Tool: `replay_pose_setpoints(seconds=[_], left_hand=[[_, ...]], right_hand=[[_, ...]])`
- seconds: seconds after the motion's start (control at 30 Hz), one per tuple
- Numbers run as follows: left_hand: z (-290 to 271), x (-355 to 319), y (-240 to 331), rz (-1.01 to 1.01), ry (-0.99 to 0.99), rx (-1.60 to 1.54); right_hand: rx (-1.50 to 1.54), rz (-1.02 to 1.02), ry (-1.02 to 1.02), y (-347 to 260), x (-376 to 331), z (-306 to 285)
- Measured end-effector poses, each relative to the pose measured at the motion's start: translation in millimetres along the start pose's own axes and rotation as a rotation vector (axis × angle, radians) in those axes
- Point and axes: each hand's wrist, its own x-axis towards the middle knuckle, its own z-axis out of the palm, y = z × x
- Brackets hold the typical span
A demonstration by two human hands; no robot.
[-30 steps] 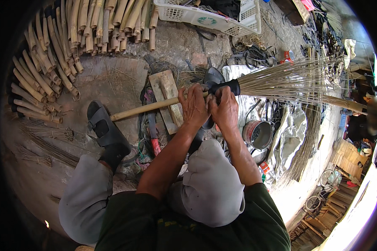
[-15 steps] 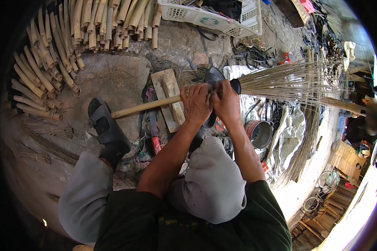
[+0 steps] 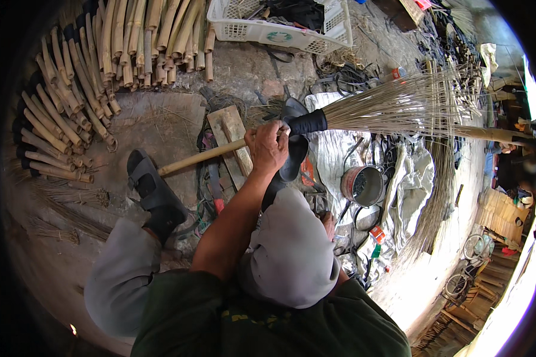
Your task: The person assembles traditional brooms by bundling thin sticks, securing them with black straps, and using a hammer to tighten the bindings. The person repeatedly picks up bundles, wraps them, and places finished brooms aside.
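A stick broom lies across in front of me. Its bamboo handle points left and its fan of thin stiff bristles spreads right. Black wrapping binds the neck between them. My left hand is closed round the handle just left of that wrapping, above my dark sandal. My right hand is low beside my right knee, mostly hidden behind the grey trouser leg, and its fingers do not show. Nearest to it are dark strips and a silvery sheet on the ground.
Many bamboo handles are piled at the far left. A white plastic crate holds dark material. A metal can stands on the crumpled sheet to the right. A wooden block lies under the broom handle. Loose bristles lie right.
My right hand has let go of the broom's neck and dropped down beside my knee, uncovering the black wrapping. My left hand still grips the handle. The broom has shifted slightly left in the view.
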Motion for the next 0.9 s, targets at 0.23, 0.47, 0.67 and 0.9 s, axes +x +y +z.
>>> replay_pose_setpoints(seconds=[0.23, 0.47, 0.67, 0.9], left_hand=[[-2, 2, 2, 0.0, -0.004, -0.01], [0, 0, -1, 0.052, 0.044, 0.015], [-2, 0, 1, 0.06, 0.038, -0.033], [-4, -1, 1, -0.004, 0.012, 0.048]], right_hand=[[-0.01, -0.085, 0.089, 14, 17, 31], [0.565, -0.047, -0.069, -62, -6, -53], [0.487, -0.564, 0.141, -206, 6, -124], [0.486, -0.558, -0.074, -248, 29, -141]])
